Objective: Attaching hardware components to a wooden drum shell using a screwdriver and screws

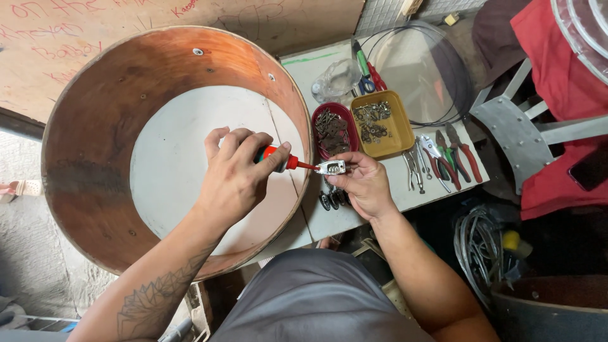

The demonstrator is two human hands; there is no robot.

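Steadying a Lug Beneath a Red Nozzle

A small red-nozzled bottle (278,158) was gripped in the left hand (235,177), fingers clenched round it, its tip brought against a small metal fitting (332,167). The fitting was pinched in the fingers of the right hand (364,183), apparently so the nozzle could be met squarely. Both were held over the rim of a large wooden drum shell (95,158) laid on the bench (329,221). A yellow tray (397,140) of hardware, a dark red tray (320,117) and pliers (453,155) were kept near, seemingly for easy reach.
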